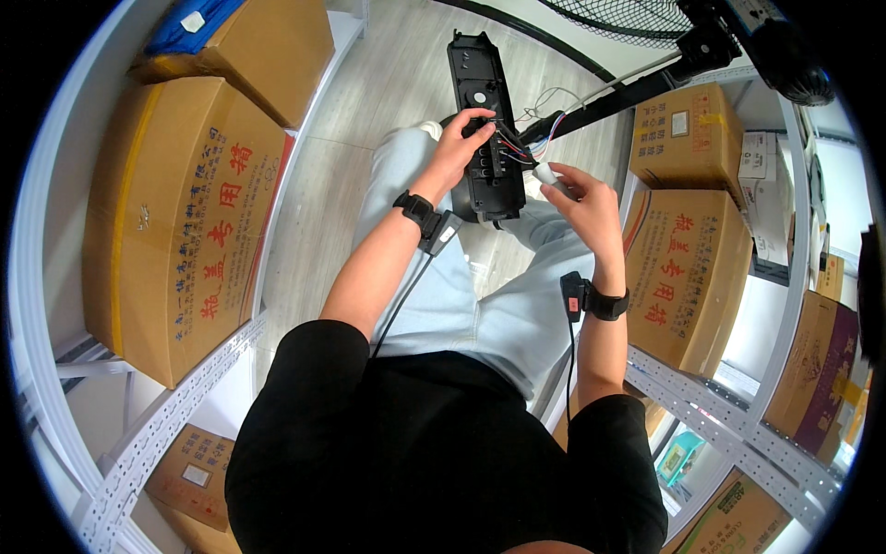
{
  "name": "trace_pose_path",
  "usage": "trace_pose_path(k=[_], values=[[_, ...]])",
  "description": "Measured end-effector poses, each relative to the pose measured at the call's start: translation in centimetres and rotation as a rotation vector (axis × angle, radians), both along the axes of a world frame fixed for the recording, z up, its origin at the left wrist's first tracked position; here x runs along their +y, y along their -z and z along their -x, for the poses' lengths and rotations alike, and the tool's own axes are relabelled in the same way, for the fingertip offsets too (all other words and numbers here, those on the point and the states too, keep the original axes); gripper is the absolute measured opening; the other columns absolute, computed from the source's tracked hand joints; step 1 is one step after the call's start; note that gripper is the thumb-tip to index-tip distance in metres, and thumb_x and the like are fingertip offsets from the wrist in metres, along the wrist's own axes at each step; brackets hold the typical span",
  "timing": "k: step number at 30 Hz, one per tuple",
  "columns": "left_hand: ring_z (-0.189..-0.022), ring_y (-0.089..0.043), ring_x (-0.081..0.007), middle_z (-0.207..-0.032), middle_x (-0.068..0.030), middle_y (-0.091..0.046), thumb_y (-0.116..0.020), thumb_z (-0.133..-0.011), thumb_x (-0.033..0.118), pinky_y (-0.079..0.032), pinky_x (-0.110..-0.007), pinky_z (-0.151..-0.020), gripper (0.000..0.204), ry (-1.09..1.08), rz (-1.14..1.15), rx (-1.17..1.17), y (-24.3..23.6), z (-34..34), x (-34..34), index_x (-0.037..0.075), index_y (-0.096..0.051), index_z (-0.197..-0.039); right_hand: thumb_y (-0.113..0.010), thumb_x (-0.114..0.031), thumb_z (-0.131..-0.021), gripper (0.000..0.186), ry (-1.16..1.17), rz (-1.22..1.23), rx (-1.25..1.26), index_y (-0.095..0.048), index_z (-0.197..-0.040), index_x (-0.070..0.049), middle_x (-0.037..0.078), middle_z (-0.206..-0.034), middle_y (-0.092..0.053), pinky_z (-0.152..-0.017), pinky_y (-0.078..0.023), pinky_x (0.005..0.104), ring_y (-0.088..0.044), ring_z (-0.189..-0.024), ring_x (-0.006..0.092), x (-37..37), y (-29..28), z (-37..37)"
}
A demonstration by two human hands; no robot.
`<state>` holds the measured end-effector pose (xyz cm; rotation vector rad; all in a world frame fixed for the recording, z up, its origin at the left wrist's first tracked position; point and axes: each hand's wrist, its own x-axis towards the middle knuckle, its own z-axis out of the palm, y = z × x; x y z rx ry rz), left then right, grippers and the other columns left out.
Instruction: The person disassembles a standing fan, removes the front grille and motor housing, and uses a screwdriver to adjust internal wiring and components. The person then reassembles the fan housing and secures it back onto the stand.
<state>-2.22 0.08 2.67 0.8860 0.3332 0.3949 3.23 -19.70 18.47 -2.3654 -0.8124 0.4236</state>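
We look down and forward from the wearer's head through a fisheye lens: the black shirt (452,452) fills the lower middle nearest us, left hand (457,150) and right hand (591,208) farther above centre, floor (397,69) at the top, a white shelf frame (35,305) bowing along the left rim.

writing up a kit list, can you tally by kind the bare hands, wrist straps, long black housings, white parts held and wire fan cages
bare hands: 2 (left hand, right hand)
black wrist straps: 2 (left wrist strap, right wrist strap)
long black housing: 1
white part in the right hand: 1
wire fan cage, partly in view: 1
total: 7
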Motion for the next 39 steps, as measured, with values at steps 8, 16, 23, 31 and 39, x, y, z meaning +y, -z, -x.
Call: trace_pose_path(k=[8, 16, 23, 31, 39], values=[[-0.095, -0.058, -0.0082, -0.101, 0.0003, -0.061, -0.064, -0.098, 0.014, -0.048, -0.024, -0.085, 0.013, 0.024, -0.004, -0.001, 1.2, -0.4, 0.1, 0.007, -0.065, -0.109, -0.079, -0.024, -0.080, 0.040, 0.013, 0.015, 0.029, -0.072, -0.117, -0.008, 0.013, -0.087, -0.074, -0.073, -0.054, 0.0302, -0.069, -0.074, 0.0175, 0.0, 0.3, 0.3], [-0.096, -0.057, -0.0086, -0.102, -0.0001, -0.061, -0.064, -0.098, 0.015, -0.048, -0.025, -0.085, 0.013, -0.009, -0.059, 0.013, 1.3, -0.5, 0.1, 0.007, -0.064, -0.108, -0.078, -0.022, -0.081, 0.040, 0.003, -0.012, -0.015, -0.071, -0.117, -0.006, 0.013, -0.087, -0.074, -0.073, -0.054, 0.0307, -0.069, -0.074, 0.0177, -0.5, -0.2, 0.6], [-0.096, -0.058, -0.0091, -0.102, -0.0003, -0.061, -0.063, -0.099, 0.014, -0.049, -0.025, -0.084, 0.013, 0.025, -0.006, 0.014, 1.2, -0.6, 0.0, 0.007, -0.063, -0.109, -0.079, -0.022, -0.080, 0.041, -0.021, 0.007, -0.025, -0.072, -0.118, -0.008, 0.013, -0.087, -0.074, -0.073, -0.054, 0.0313, -0.070, -0.074, 0.0190, -0.3, 0.1, 0.4], [-0.095, -0.057, -0.0085, -0.103, 0.0000, -0.061, -0.062, -0.099, 0.014, -0.048, -0.025, -0.084, 0.012, 0.032, -0.020, 0.023, 0.9, -0.4, 0.0, 0.006, -0.063, -0.109, -0.080, -0.020, -0.078, 0.040, -0.084, 0.054, -0.119, -0.072, -0.116, -0.012, 0.014, -0.089, -0.072, -0.073, -0.054, 0.0352, -0.070, -0.077, 0.0259, -0.3, -0.3, 0.2], [-0.094, -0.055, -0.0077, -0.101, 0.0010, -0.061, -0.061, -0.099, 0.012, -0.045, -0.024, -0.084, 0.010, 0.014, -0.182, 0.022, 1.3, -0.5, 0.1, 0.006, -0.064, -0.106, -0.077, -0.021, -0.081, 0.037, -0.156, 0.265, -0.380, -0.072, -0.118, -0.018, 0.011, -0.087, -0.069, -0.071, -0.054, 0.0403, -0.067, -0.077, 0.0324, 0.4, -2.9, 0.1]])
